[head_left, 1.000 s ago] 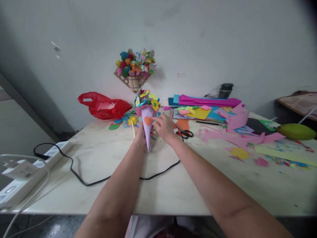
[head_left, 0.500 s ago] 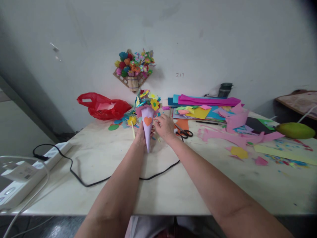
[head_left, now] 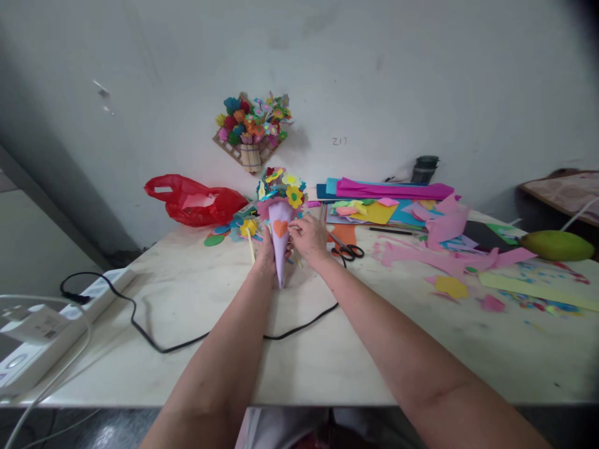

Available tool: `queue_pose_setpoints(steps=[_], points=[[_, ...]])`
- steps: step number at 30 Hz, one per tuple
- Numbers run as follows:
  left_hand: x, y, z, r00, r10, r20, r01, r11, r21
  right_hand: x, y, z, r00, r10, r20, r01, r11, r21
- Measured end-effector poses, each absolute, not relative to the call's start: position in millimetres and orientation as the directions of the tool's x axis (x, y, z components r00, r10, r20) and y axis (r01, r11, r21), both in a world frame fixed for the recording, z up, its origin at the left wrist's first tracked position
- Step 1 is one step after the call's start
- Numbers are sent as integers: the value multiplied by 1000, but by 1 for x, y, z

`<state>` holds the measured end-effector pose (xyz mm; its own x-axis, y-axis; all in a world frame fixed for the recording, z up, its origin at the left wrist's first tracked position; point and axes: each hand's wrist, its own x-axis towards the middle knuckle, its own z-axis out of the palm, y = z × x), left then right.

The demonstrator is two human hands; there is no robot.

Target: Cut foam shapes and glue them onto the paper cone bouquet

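My left hand is wrapped round a lilac paper cone bouquet, its tip pointing down just over the table. Foam-like flowers in yellow, blue and red fill the cone's top above a pink frill. An orange heart sits on the cone's front. At the heart's right edge, my right hand has its fingers pinched together. Whatever lies between those fingertips is too small to make out. Scissors with dark handles lie to the right of this hand.
Behind the bouquet on the left sits a red plastic bag. Coloured sheets and pink scraps cover the right side, near a green fruit. A black cable crosses the table from a power strip.
The right hand's fingertips have shifted slightly left, closer to the orange heart. The left hand keeps its hold on the bouquet, which has barely moved.
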<state>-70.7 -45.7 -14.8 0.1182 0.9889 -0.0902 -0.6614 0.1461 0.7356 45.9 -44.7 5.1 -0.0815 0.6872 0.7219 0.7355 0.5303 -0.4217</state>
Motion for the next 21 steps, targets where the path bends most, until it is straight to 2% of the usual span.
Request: queue_pose_setpoints(steps=[13, 21], points=[[-70, -46, -16, 111, 990, -82, -622, 133, 772, 47, -44, 7, -78, 692, 717, 729, 531, -433], [-70, -42, -21, 5, 997, -75, -595, 64, 801, 47, -52, 8, -84, 683, 726, 724, 542, -426]])
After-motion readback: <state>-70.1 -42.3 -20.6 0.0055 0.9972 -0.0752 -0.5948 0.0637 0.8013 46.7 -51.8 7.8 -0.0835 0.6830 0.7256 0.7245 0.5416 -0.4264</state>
